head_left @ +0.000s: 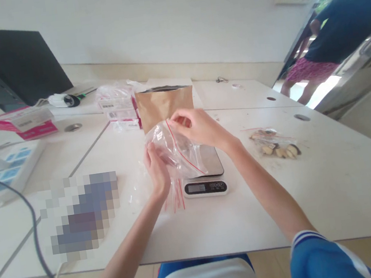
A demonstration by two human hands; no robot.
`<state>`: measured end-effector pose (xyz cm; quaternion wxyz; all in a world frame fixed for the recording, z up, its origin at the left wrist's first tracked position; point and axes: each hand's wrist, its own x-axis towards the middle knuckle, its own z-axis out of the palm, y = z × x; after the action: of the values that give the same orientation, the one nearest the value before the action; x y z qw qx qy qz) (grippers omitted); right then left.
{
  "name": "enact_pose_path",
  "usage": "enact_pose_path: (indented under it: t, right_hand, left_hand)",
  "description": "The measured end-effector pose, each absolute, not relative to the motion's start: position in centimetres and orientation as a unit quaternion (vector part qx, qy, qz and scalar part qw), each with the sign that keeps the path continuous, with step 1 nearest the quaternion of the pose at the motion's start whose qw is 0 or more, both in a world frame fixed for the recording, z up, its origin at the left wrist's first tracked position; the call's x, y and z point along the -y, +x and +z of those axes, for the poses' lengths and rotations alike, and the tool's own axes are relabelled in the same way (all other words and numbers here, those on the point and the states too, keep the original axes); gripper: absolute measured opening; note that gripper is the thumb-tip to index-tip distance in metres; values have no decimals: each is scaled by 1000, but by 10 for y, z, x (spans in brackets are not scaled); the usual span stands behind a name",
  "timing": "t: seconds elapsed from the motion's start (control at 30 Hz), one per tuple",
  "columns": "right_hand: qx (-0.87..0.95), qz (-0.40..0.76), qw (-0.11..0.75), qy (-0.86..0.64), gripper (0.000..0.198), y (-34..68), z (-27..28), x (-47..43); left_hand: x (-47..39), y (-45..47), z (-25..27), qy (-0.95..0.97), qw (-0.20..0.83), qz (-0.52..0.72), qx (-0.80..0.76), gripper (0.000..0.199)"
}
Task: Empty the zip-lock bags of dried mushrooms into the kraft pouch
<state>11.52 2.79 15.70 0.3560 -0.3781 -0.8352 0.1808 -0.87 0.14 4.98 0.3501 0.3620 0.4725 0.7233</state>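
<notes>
Between my hands is a clear zip-lock bag [183, 155] with a red seal line, held tilted above a digital kitchen scale [215, 164]. My left hand [157, 168] grips the bag's left side, its thumb on the plastic. At the top end of the red line, the fingers of my right hand [195, 126] pinch the bag. An upright brown paper pouch [163, 103], its top open, stands just behind. More clear zip-lock bags [176, 198] with red strips lie under my left hand, left of the scale's display. What the paper pouch contains is hidden.
Filled clear bags [278, 149] with pale brown pieces lie to the right. Pink-and-white boxes [119, 107] are stacked behind on the left, near a black monitor [19, 61]. A dark cable [34, 229] crosses the left front edge. A person [339, 34] stands by the doorway.
</notes>
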Motion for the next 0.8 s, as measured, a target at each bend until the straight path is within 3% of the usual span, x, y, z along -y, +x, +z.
enact_pose_path:
  t: [0.27, 0.6, 0.8]
  right_hand:
    - [689, 336, 523, -372, 36, 126, 118, -29]
    - [623, 549, 384, -403, 45, 133, 88, 7]
    - [588, 582, 386, -408, 34, 129, 79, 14]
  left_hand:
    - [28, -32, 85, 486, 310, 659, -484, 30]
    - [47, -54, 76, 521, 365, 561, -530, 31]
    - [51, -52, 74, 537, 326, 531, -569, 33]
